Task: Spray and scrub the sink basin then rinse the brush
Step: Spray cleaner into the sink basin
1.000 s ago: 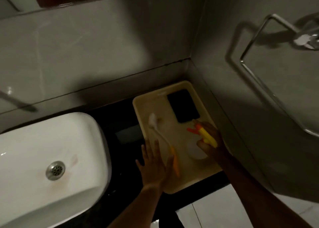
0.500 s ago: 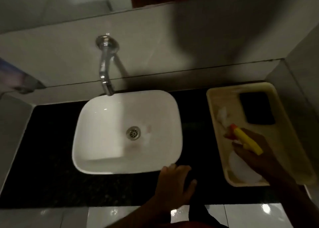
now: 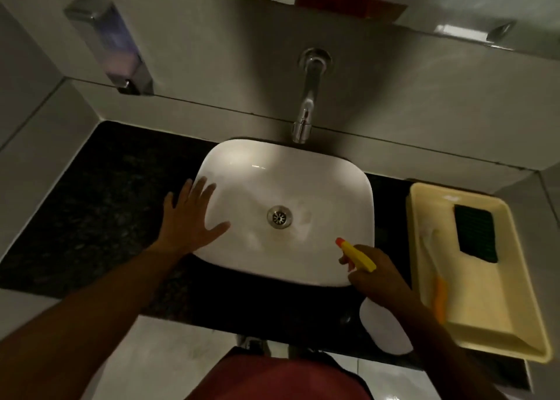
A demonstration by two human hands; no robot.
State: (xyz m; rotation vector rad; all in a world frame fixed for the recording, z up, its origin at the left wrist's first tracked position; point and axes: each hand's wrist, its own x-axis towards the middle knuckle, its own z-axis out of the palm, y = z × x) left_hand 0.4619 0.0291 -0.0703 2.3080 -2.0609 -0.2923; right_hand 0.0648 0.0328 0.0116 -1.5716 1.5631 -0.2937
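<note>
Lower right of centre, the right hand (image 3: 383, 281) grips the neck of a white plastic spray bottle with yellow trigger head (image 3: 357, 255), probably light and slick; the left hand (image 3: 189, 221) rests splayed on the white ceramic basin's (image 3: 333, 187) rim.

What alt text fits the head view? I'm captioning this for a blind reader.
A right hand aims a spray bottle at a white sink basin while the open left hand rests on its rim. A brush lies in a yellow tray at right.
</note>
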